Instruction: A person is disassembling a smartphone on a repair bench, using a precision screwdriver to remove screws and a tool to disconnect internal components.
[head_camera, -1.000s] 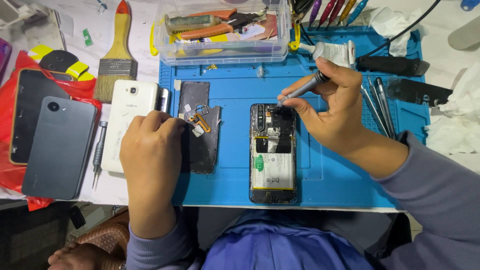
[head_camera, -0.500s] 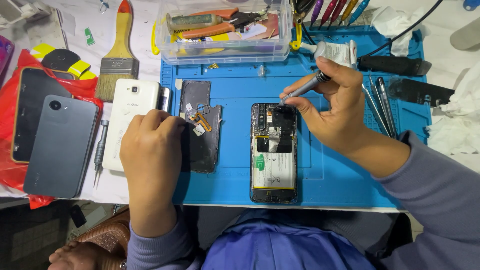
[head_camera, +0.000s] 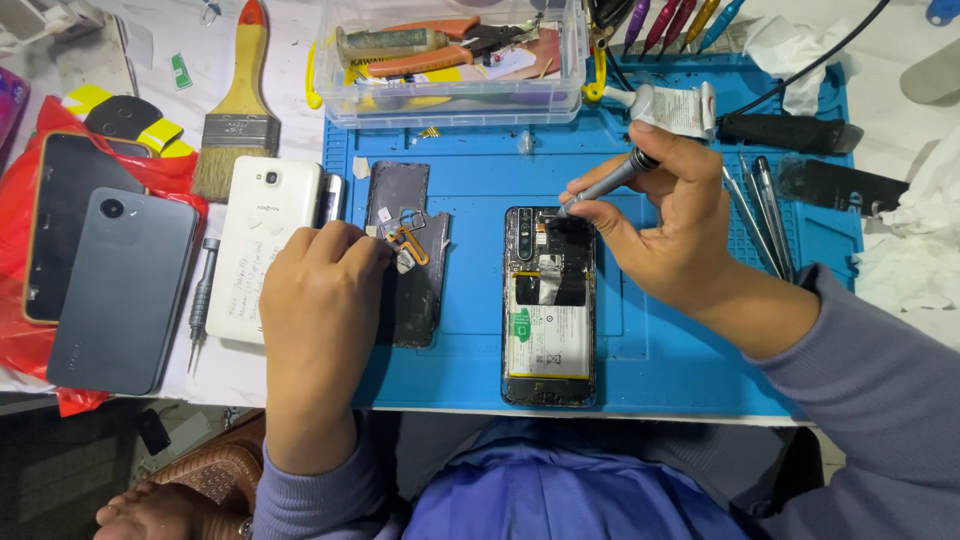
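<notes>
Over blue mat (head_camera: 680, 350), right hand (head_camera: 665, 235) fingers pinch screwdriver (head_camera: 605, 183); left hand (head_camera: 315, 300) fingers seemingly curled together.

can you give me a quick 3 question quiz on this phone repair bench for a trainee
1. True or false: the right hand holds a grey screwdriver over the top end of the opened phone.
2. What does the left hand touch? A) paintbrush B) dark back cover C) tweezers
3. Fill in: the opened phone lies on a ____ work mat.

Key: 1 true; 2 B; 3 blue
</notes>
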